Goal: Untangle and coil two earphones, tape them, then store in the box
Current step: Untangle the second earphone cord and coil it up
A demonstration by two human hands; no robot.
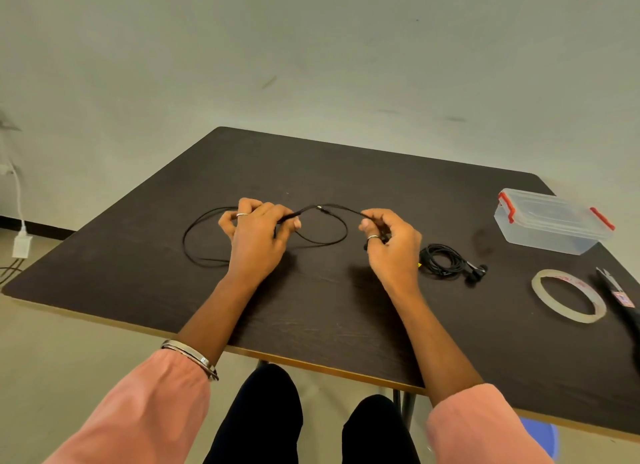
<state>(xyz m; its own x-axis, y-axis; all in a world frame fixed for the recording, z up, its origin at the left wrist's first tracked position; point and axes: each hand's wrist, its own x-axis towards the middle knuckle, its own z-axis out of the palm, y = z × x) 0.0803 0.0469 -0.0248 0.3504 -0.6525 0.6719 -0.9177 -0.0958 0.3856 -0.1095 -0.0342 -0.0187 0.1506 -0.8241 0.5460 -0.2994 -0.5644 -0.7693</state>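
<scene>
Two hands — your left hand point(258, 228) and right hand point(389, 236) — pinch one black earphone cord point(325, 210) taut between them, likely for straightening; its slack loops on the table point(346, 325).

The dark brown wood-grain worktop point(329, 307) looks matt and faintly textured, with a lighter band along its near edge. Between the two grips runs a thin black rubbery earphone cable point(332, 209), smooth, with a small metallic glint at its join. Right of the right-hand grip lies a coiled black earphone bundle point(446, 261) of the same dull cord, then a clear glossy plastic box point(550, 228) with red plastic clasps, and a translucent, shiny tape roll point(569, 295). Polished metal rings and a metal bangle point(194, 358) gleam; the pink sleeves point(138, 411) are soft cloth.
</scene>
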